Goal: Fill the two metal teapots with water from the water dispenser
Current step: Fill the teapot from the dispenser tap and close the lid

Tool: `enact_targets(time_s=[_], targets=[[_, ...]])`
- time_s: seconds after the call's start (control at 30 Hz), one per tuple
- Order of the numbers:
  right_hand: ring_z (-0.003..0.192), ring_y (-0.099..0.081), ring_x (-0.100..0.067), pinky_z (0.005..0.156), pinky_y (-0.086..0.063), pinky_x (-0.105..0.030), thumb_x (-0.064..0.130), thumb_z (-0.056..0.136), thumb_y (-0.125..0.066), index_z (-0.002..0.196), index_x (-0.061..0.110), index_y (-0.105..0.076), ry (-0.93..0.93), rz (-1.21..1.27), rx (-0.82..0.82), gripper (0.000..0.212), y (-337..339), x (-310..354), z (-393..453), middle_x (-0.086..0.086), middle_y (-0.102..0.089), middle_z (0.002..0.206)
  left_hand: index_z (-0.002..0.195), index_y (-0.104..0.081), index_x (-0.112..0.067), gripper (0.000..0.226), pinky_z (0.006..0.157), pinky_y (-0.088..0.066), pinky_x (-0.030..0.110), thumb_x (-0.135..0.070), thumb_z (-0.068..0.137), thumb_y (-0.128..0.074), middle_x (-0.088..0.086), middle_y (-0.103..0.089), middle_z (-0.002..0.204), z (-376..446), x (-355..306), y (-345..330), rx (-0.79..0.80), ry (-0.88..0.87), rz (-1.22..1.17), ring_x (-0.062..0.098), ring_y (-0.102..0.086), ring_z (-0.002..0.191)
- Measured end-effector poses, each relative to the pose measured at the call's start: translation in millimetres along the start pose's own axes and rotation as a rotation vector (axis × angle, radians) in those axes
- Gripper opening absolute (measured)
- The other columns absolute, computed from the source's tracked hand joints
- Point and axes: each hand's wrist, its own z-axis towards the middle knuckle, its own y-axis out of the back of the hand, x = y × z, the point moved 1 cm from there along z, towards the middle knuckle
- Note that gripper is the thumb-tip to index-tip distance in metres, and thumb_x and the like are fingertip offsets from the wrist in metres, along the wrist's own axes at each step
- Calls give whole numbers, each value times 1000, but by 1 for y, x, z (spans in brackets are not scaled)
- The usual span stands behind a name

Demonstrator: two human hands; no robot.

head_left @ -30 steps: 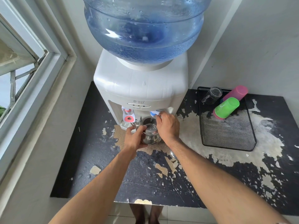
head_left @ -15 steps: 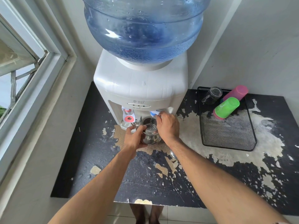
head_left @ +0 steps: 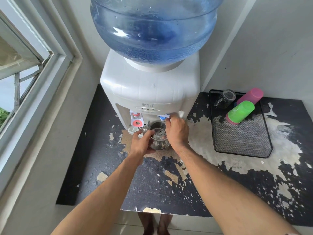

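Observation:
A white water dispenser (head_left: 150, 89) with a blue bottle (head_left: 152, 26) on top stands at the back of the worn black counter (head_left: 152, 187). A metal teapot (head_left: 159, 138) with a perforated strainer in its mouth sits under the blue tap (head_left: 163, 117). My left hand (head_left: 142, 143) grips the teapot's left side. My right hand (head_left: 177, 131) is at the blue tap, its fingers curled on the tap lever. A red tap (head_left: 137, 119) is to the left. I see only one teapot.
A black mesh tray (head_left: 242, 141) at the right holds a glass mug (head_left: 225, 99), a pink cup (head_left: 250, 96) and a green cup (head_left: 241, 111). A window frame (head_left: 39, 78) runs along the left. White walls close the back and right.

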Motion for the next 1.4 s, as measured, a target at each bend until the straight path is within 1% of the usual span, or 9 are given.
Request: enact_targets(time_s=[0.17,0.4,0.5,0.6,0.77,0.83,0.93,1.27,1.4], targets=[[51,-42,-4,50,-15,-4,12,89,-77,89,9,-70,-37,18,-31,8,-1,1,1,-1,-70,65,139,-45,-19,69,62,-65,36,-41,84,-80,12,-73,105,1,1,0,-1,3,4,26,-78,87],[50,-49,-11,51,-33,-13,11,85,-81,87,9,-68,-29,37,-67,13,-3,-2,0,-2,-69,63,140,-45,-21,71,62,-65,36,-42,83,-80,11,-73,105,2,1,0,-1,5,6,25,-77,87],[52,-44,-7,49,-23,-8,10,83,-83,86,9,-69,-40,30,-69,14,-2,0,-1,-2,-68,62,140,-45,-21,71,60,-64,35,-42,82,-80,10,-73,104,1,1,0,0,3,3,24,-78,85],[52,-58,-14,50,-20,-5,12,86,-80,90,9,-70,-34,25,-71,12,-2,-1,0,-2,-70,66,140,-46,-20,70,60,-64,35,-42,82,-80,10,-73,102,1,1,1,-2,1,7,23,-78,83],[64,-70,-24,72,-58,-37,15,91,-75,94,10,-69,-42,50,-39,8,-1,-1,-1,-5,-72,71,140,-45,-19,69,62,-65,36,-41,85,-79,11,-72,105,0,0,0,-2,1,13,26,-77,89],[65,-69,-24,85,-57,-51,18,93,-72,95,13,-69,-52,49,-16,6,-2,-2,-1,-4,-72,71,141,-43,-18,70,64,-66,38,-40,86,-78,12,-72,107,-1,0,1,8,5,16,27,-77,90],[64,-68,-23,88,-55,-54,20,94,-70,95,15,-68,-55,46,-12,6,-2,-2,-1,-2,-71,71,142,-42,-17,69,67,-66,40,-39,87,-78,13,-72,108,-1,0,1,14,9,16,28,-77,91],[66,-70,-22,88,-56,-50,19,93,-72,96,15,-69,-52,68,-13,6,1,1,-2,-2,-73,74,142,-42,-17,68,69,-67,42,-39,87,-77,13,-72,109,-2,0,0,18,7,15,28,-76,92],[67,-71,-18,59,-44,-18,22,94,-72,99,14,-70,-59,41,8,10,2,0,-2,-2,-75,78,141,-42,-17,69,70,-67,43,-38,87,-78,13,-72,108,-2,2,1,22,6,5,29,-77,92]])
